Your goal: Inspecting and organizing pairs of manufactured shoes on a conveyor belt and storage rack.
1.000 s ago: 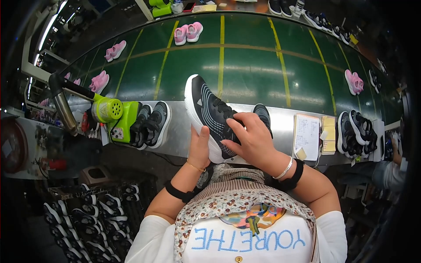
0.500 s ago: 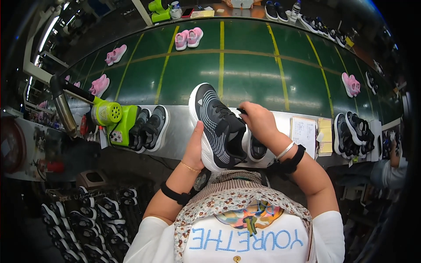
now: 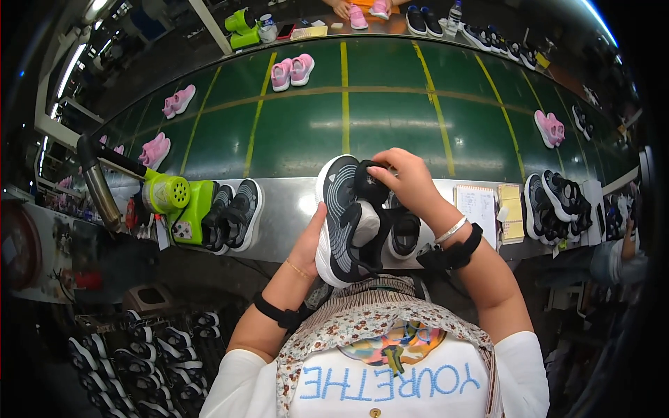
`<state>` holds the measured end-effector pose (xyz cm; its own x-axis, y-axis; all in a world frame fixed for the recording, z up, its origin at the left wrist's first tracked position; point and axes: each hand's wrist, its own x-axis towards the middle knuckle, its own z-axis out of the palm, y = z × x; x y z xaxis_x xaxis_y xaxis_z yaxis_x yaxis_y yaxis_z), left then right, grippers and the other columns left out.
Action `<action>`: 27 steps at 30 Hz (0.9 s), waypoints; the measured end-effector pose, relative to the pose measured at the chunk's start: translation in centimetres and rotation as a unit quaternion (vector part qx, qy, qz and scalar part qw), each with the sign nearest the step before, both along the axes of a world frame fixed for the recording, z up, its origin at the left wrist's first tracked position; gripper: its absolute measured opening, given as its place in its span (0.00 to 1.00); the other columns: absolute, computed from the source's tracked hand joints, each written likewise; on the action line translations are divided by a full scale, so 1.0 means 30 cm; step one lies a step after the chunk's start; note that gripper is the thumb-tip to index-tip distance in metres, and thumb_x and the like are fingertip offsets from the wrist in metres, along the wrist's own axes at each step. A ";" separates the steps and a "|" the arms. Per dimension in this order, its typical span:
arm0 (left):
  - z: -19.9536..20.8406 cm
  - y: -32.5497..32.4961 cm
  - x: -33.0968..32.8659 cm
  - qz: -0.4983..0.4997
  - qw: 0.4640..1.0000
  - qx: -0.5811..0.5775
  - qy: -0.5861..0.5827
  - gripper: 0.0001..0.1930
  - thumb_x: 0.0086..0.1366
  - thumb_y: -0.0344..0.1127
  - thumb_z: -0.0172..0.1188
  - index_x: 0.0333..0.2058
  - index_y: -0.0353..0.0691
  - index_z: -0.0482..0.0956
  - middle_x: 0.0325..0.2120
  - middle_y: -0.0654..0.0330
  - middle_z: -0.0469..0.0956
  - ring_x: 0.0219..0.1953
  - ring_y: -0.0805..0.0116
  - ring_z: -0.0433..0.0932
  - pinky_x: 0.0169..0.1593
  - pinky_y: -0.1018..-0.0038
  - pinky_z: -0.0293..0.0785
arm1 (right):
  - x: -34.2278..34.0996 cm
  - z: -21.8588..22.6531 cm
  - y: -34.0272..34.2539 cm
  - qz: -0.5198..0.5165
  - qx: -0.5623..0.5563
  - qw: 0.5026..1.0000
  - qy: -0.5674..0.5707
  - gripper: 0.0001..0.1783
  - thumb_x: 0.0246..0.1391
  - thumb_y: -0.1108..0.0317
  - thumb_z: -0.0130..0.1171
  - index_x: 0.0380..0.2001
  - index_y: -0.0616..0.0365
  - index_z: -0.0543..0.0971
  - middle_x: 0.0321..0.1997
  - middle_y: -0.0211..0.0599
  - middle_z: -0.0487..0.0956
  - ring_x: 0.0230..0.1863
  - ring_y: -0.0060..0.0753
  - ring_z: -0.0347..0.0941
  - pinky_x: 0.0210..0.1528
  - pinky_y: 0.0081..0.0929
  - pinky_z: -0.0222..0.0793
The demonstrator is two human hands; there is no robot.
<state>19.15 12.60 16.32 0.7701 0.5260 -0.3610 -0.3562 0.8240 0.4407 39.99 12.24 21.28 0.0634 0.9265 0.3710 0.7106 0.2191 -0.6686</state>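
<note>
The left hand (image 3: 305, 242) grips a black, grey-striped, white-soled sneaker (image 3: 339, 209) over the near edge of the silver metal counter (image 3: 286, 209) while the right hand (image 3: 405, 180) pinches its black tongue (image 3: 368, 188) — already pulled open, pale interior (image 3: 366, 226) bared, not yet laid flat.

Shoe (image 3: 340, 230): a black trainer, fine pale lines curving along its side (a small light triangle sits near the toe).
Sole (image 3: 323, 261): thick and white, on the side away from the notebook (image 3: 477, 209).
Tongue (image 3: 371, 184): black, lifted and bent forward toward the toe.
Opening (image 3: 367, 223): spread wide, a pale interior showing.
Pose: tilted, toe at the far end, heel at the near end.
Place: left of the notebook, well apart from it.
</note>
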 end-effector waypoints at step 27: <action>0.061 -0.017 0.082 0.211 0.884 0.395 0.132 0.35 0.58 0.46 0.57 0.58 0.35 0.51 0.49 0.59 0.64 0.49 0.71 0.63 0.53 0.76 0.59 | -0.087 -0.107 -0.194 0.044 -0.324 0.886 0.329 0.16 0.38 0.71 0.57 0.32 0.71 0.75 0.27 0.45 0.77 0.29 0.29 0.74 0.34 0.26 0.67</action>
